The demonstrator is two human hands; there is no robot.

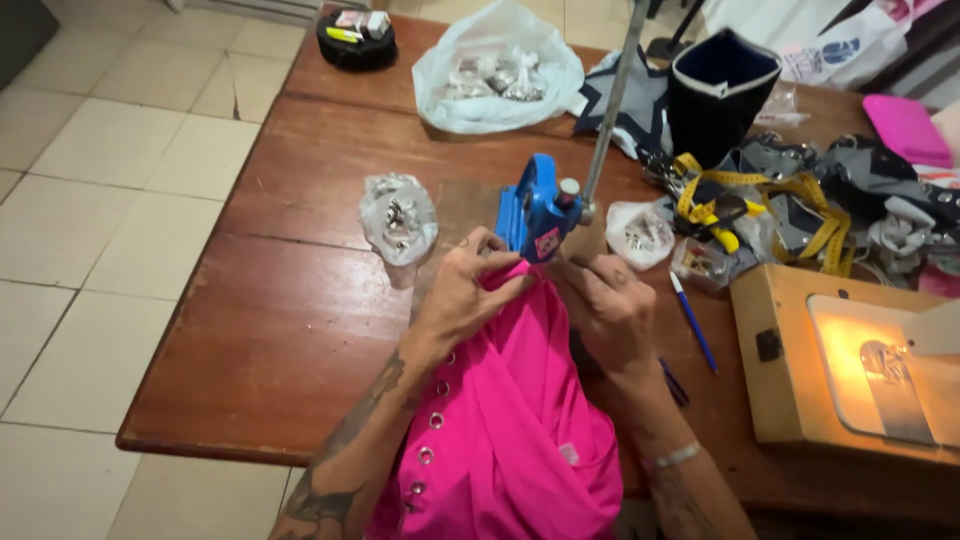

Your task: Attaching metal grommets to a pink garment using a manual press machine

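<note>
At the table's (250, 330) middle, both hands feed pink fabric (505, 410) into a blue hand press (540, 208).
Left hand (465, 295) pinches the cloth edge shut under the press head; right hand (612, 305) is closed on the fold just beside it. Metal snaps already line the near edge, so another setting seems under way; next calls for aligning the spot under the die, then working the lever (612, 95).

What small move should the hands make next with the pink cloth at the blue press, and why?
Probably slide the pink fabric edge a little further under the blue press: both the left hand and right hand pinch it right there.
</note>
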